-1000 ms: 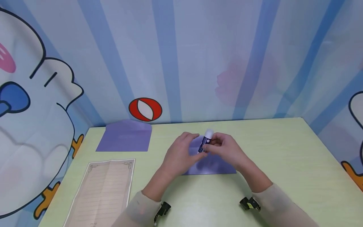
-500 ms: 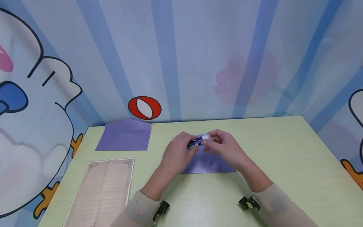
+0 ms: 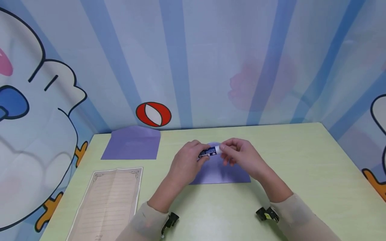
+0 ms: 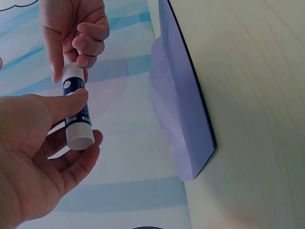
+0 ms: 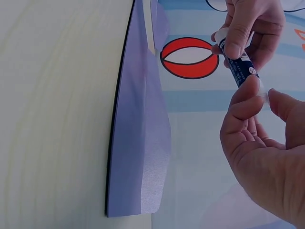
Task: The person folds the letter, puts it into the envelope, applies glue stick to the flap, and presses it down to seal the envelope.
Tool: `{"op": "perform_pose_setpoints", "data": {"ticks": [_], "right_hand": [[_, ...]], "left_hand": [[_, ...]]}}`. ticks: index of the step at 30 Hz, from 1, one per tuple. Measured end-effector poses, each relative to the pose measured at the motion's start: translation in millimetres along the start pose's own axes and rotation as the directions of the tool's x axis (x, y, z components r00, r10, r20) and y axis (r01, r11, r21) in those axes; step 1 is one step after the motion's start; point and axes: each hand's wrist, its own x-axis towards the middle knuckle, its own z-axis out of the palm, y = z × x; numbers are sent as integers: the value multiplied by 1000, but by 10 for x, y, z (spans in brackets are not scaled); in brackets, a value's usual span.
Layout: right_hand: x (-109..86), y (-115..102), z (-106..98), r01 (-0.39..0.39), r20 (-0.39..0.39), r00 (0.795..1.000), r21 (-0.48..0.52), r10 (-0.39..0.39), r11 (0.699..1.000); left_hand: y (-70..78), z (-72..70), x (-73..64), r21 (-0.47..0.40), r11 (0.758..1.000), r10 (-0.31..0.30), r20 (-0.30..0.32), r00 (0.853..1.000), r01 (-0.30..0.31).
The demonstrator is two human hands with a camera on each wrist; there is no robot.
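A glue stick (image 3: 210,151) with a dark blue label and white ends is held up between both hands. My left hand (image 3: 187,163) grips its barrel, thumb across the label in the left wrist view, with the white base (image 4: 80,137) pointing back toward the palm. The fingertips of my right hand (image 3: 245,160) pinch the other end, a white cap (image 5: 263,89). Below the hands lies a purple envelope (image 3: 223,174), its flap raised toward the back and partly hidden by the hands.
A second purple envelope (image 3: 131,145) lies at the back left of the pale green table (image 3: 307,167). A lined, bordered sheet of letter paper (image 3: 108,201) is at the left front. Behind stands a striped cartoon backdrop (image 3: 211,67).
The glue stick has tipped from nearly upright to almost level, its cap end to the right. My left hand has closed round the barrel, and my right fingers have shifted to the cap.
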Motion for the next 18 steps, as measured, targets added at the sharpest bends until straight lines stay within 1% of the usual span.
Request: {"op": "perform_pose_setpoints", "data": {"ticks": [6,12,15,18], "right_hand": [[-4,15,-11,77,7,997,-45,-76,996],[-6,6,-31,158,30,987,-83,-156,984],[-14,-6,-49,174,52,984,-68,-170,982],[-12,-17,-70,150,63,987,-49,-147,988]], "left_hand": [[-10,-17,-1,-10,1000,13,8,1000,-13],[-25,-47,-7,-15,1000,1,24,1000,-1],[-31,-51,-10,-14,1000,-3,28,1000,3],[-32,-56,-5,0,1000,-7,30,1000,7]]}}
